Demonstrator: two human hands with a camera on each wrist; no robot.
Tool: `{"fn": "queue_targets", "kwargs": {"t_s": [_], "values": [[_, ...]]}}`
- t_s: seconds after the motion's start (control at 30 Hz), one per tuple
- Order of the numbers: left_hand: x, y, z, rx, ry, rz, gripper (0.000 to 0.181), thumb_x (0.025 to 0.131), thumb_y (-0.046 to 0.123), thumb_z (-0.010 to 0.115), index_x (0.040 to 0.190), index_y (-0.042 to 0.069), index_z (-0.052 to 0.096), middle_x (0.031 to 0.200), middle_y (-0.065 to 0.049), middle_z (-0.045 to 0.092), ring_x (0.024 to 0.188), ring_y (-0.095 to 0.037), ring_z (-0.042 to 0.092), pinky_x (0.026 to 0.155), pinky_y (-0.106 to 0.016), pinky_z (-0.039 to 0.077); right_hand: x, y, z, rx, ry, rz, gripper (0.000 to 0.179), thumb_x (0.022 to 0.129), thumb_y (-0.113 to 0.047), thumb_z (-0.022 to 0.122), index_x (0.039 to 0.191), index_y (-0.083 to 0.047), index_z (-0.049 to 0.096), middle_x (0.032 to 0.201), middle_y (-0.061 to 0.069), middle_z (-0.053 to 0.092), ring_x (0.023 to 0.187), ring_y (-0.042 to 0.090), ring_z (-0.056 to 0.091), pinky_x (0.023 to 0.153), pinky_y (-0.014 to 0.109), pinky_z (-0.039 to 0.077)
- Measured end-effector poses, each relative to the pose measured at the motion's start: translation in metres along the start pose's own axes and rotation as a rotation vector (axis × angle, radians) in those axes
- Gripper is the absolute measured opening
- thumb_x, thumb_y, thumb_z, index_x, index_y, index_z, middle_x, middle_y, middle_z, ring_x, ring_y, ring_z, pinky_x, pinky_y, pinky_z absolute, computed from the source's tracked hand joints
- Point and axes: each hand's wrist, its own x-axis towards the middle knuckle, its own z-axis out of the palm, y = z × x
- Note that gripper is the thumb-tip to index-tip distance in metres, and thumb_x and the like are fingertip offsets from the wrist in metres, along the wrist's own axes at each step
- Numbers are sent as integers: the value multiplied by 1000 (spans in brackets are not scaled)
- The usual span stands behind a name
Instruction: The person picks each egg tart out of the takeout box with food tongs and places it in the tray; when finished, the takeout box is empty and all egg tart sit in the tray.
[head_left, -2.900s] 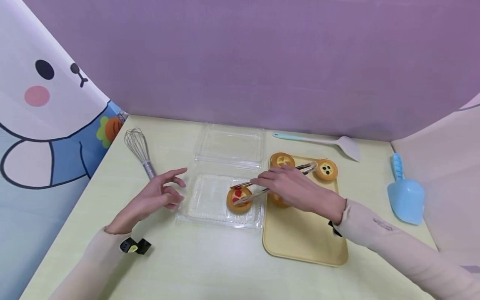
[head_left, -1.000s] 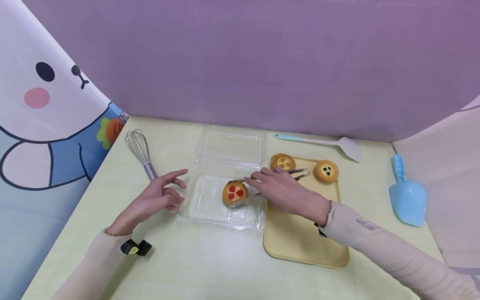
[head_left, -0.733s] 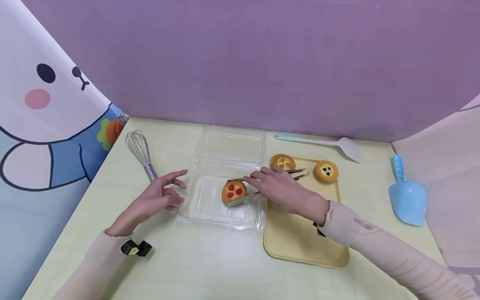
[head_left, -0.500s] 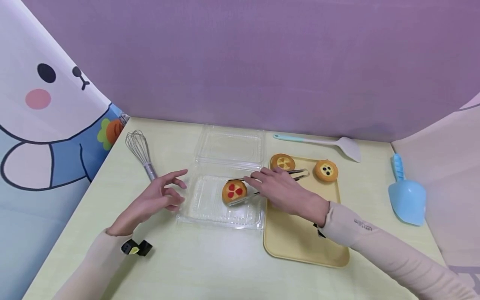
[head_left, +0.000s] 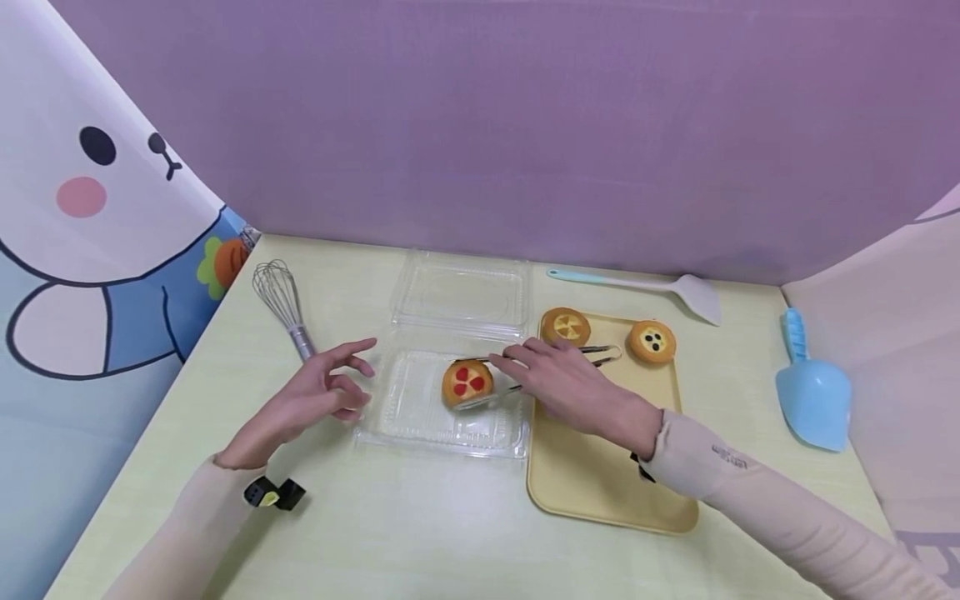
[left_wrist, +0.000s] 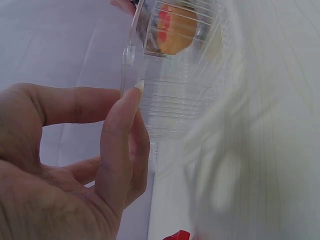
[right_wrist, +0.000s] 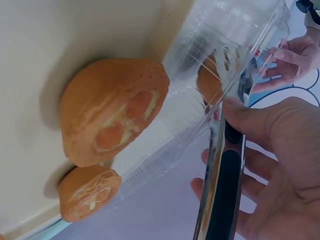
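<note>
My left hand (head_left: pixel 311 400) is at the left edge of a clear hinged plastic container (head_left: pixel 405 408); in the left wrist view its thumb and finger pinch the rim. In my right hand (head_left: pixel 573 387) I hold metal tongs (right_wrist: pixel 227 185) with dark grips. Their ends lie on either side of a tart with red pieces (head_left: pixel 467 383), in the right part of the container's base. On the beige tray (head_left: pixel 611 483) sit a tart with yellow wedges (head_left: pixel 566 326) and one with black dots (head_left: pixel 652 342). Another tart with orange pieces (right_wrist: pixel 115 110), hidden under my right hand from above, shows in the right wrist view.
The container's lid (head_left: pixel 465 292) lies opened out behind its base. A whisk (head_left: pixel 285 308) is at the left, beyond my left hand. A turner (head_left: pixel 645 283) lies behind the tray, and a blue scoop (head_left: pixel 813 392) at the right edge. A purple wall (head_left: pixel 495 125) stands behind the table.
The red-topped tart has shifted slightly left and away inside the container. My right hand has moved a little left with the tongs, whose ends now flank the tart. The left hand stays put.
</note>
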Motion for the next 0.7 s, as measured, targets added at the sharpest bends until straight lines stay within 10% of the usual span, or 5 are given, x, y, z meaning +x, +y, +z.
{"fn": "queue_targets", "kwargs": {"t_s": [0.43, 0.7], "values": [[0, 2, 1, -10, 0, -14, 90, 85, -11, 59, 165, 5, 24, 130, -26, 45, 84, -14, 68, 70, -31, 63, -19, -3, -1, -17, 145, 31, 60, 92, -12, 76, 149, -15, 56, 136, 4, 68, 117, 25, 67, 81, 35, 62], [0, 1, 0, 25, 3, -3, 88, 86, -11, 59, 165, 5, 24, 131, -24, 46, 88, -16, 70, 72, -32, 64, -41, 6, -14, 31, 222, 152, 63, 90, -19, 82, 147, -15, 57, 135, 5, 68, 113, 26, 69, 47, 25, 46]]}}
